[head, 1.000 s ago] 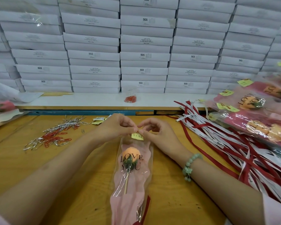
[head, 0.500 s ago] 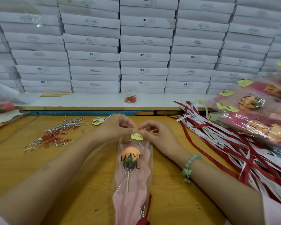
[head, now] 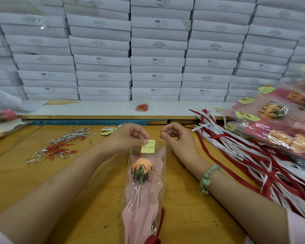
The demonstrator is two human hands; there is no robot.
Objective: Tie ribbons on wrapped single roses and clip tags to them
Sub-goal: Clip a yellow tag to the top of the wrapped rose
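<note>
A wrapped orange rose [head: 142, 170] in a clear sleeve printed "LOVE YOU", lined with pink paper, lies lengthwise on the wooden table [head: 42, 182] in front of me. A red ribbon [head: 156, 235] is tied at its lower end. A yellow tag [head: 148, 146] with handwriting sits at the sleeve's top edge. My left hand [head: 128, 136] pinches the tag's left corner against the sleeve. My right hand [head: 178, 138] hovers just right of the tag, thumb and forefinger pinched together; what they hold is too small to tell.
Red and silver paper clips [head: 60, 148] lie scattered at left, with spare yellow tags [head: 107, 130] behind them. Red and white ribbons [head: 250, 155] fan out at right beside several finished roses [head: 275, 117]. A bag of red clips [head: 142, 106] sits on the white shelf before stacked white boxes [head: 157, 50].
My hands have drawn apart. The right hand has moved off the tag to the right, and the tag now shows flat on the sleeve, held only by the left hand.
</note>
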